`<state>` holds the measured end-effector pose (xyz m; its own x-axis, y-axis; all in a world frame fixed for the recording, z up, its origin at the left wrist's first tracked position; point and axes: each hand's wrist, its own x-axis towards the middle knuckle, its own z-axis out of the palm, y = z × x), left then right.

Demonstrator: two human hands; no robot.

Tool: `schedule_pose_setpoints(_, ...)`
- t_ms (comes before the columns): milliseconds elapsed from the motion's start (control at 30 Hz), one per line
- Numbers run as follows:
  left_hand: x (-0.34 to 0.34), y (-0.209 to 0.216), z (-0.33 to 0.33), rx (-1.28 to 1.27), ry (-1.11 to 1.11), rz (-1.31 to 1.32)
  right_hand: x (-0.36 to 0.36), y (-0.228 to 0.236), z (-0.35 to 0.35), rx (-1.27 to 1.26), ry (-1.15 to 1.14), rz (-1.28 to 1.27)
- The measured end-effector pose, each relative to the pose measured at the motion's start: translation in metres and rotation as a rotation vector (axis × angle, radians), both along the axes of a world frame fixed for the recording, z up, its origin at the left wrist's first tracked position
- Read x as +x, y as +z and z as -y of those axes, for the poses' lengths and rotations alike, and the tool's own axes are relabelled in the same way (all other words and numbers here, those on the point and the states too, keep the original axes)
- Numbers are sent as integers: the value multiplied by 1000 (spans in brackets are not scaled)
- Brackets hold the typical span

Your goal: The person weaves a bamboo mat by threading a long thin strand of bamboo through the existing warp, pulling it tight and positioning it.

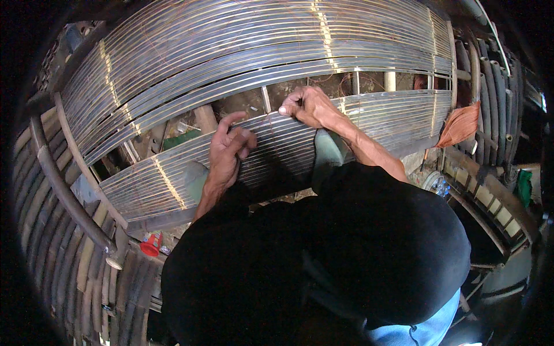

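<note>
Below me stretches a long panel of narrow slats (pixel 386 109), grey-dark with pale edges, crossed by pale bindings. Over its far edge, my right hand (pixel 310 108) is closed in a pinch; whatever its fingertips hold is too small to make out. To its left, my left hand (pixel 229 151) hovers at the slats with index finger raised and fingers loosely curled apart, nothing visible in them. A fine reddish strand (pixel 269 122) shows on the slats between the hands. A bundle of orange-red strands (pixel 460 125) hangs at the panel's right end.
A wider slatted section (pixel 231 40) lies beyond a gap crossed by pale bars. Dark poles (pixel 69 242) are stacked at left, more poles (pixel 501 109) at right. A red plastic object (pixel 151 244) lies at lower left, a clear bottle (pixel 440 185) at right.
</note>
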<state>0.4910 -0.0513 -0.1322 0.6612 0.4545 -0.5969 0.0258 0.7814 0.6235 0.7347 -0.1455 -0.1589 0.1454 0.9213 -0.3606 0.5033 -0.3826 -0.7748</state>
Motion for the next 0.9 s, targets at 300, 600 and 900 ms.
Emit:
schedule_pose_setpoints(300,-19,0,14,109,-71,23,11,2,-13,-314,29,-170)
schedule_pose_setpoints(600,-22,1,20,154,-15,-10,-61,19,4,440,257,197)
schedule_pose_setpoints(900,-20,13,14,-45,170,83,-77,6,-4,459,321,49)
